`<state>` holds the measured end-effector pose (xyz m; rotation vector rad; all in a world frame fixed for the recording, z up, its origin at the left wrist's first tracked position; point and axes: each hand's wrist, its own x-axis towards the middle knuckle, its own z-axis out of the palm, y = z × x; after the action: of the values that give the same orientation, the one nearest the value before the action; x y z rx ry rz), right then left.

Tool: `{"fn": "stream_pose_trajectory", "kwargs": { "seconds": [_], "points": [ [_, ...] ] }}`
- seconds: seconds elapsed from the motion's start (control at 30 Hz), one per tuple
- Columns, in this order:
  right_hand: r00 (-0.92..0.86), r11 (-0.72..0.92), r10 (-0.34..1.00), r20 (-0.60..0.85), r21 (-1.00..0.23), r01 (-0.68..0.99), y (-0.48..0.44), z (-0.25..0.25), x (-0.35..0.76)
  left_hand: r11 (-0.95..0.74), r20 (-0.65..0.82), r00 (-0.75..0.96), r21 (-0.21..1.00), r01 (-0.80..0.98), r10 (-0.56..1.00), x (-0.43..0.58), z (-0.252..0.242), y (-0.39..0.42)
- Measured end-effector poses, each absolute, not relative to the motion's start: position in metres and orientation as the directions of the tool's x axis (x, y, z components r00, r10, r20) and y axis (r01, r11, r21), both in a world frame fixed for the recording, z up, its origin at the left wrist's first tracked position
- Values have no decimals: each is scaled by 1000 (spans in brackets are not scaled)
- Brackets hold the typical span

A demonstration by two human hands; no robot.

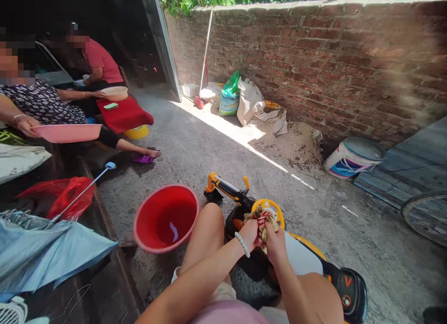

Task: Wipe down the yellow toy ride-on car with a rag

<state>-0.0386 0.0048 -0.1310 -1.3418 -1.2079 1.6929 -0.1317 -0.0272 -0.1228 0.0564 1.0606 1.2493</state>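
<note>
1. A brick wall (314, 58) runs ahead of the hands and off to their right, with a white paint bucket (352, 157) at its foot.
2. Far ahead and left of the hands, a seated person (101, 65) sits near a pink basin (66, 133).
3. Just left of the hands stands a red basin (166, 218) holding liquid.
4. Directly below the hands is a yellow-and-black ride-on toy (223, 186), with its yellow steering wheel (268, 203) just ahead of them.
5. The work in hand is bunching a patterned rag (261, 224), which sits between the hands above the toy. The left hand (248, 234) and right hand (275, 243) both close narrowly around it.
</note>
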Motion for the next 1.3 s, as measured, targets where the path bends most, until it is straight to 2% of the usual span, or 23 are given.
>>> {"fn": "stream_pose_trajectory", "kwargs": {
  "seconds": [0.07, 0.1, 0.17, 0.2, 0.23, 0.27, 0.33, 0.43, 0.5, 0.57, 0.63, 0.8, 0.9, 0.97, 1.03, 1.17, 1.23, 1.3],
  "points": [
    [-223, -62, 971, -90, -990, 130, 16, -128, -26, 380, -577, -163, 698, -607, 800, -142, -120, -29],
    [-223, 119, 972, 77, -976, 182, 22, -128, -18, 376, -563, -228, 750, -545, 794, -149, -121, -31],
    [-318, 464, 870, 377, -845, 265, 34, -134, -5, 382, -573, -366, 793, -475, 733, -164, -128, -35],
    [-418, 611, 776, 472, -728, 313, 39, -142, -1, 399, -590, -425, 794, -459, 686, -171, -134, -38],
    [-541, 709, 689, 481, -600, 370, 45, -152, 1, 426, -611, -468, 787, -446, 639, -178, -141, -41],
    [-663, 770, 623, 414, -475, 426, 49, -164, 0, 459, -629, -487, 777, -431, 606, -183, -149, -44],
    [-783, 813, 577, 231, -246, 527, 57, -189, -8, 527, -664, -476, 748, -404, 577, -189, -168, -50],
    [-764, 765, 641, 71, 10, 643, 64, -218, -28, 585, -704, -410, 710, -392, 580, -189, -191, -55],
    [-747, 742, 664, 38, 89, 664, 66, -227, -37, 576, -683, -414, 730, -367, 602, -185, -202, -55],
    [-766, 762, 643, 23, 84, 642, 64, -231, -39, 559, -651, -429, 758, -335, 626, -181, -210, -50],
    [-795, 795, 606, 15, 22, 606, 63, -232, -36, 566, -649, -439, 759, -321, 622, -180, -214, -44],
    [-801, 784, 596, 59, -257, 565, 84, -216, -30, 578, -630, -462, 770, -270, 624, -185, -215, -32],
    [-704, 683, 693, 157, -455, 572, 116, -193, -30, 583, -603, -491, 783, -216, 628, -189, -218, -24],
    [-640, 652, 731, 237, -521, 551, 131, -180, -31, 595, -593, -498, 784, -177, 632, -190, -222, -17],
    [-702, 704, 674, 230, -486, 517, 136, -173, -36, 620, -619, -452, 766, -167, 643, -187, -225, -9],
    [-887, 840, 453, -95, -287, 460, 126, -171, -62, 694, -729, -275, 683, -228, 627, -174, -227, 9],
    [-885, 864, 423, -196, -207, 459, 127, -171, -78, 720, -774, -242, 633, -286, 585, -169, -224, 16],
    [-870, 868, 432, -236, -153, 472, 135, -169, -89, 745, -807, -216, 590, -312, 549, -166, -221, 22]
  ]
}}
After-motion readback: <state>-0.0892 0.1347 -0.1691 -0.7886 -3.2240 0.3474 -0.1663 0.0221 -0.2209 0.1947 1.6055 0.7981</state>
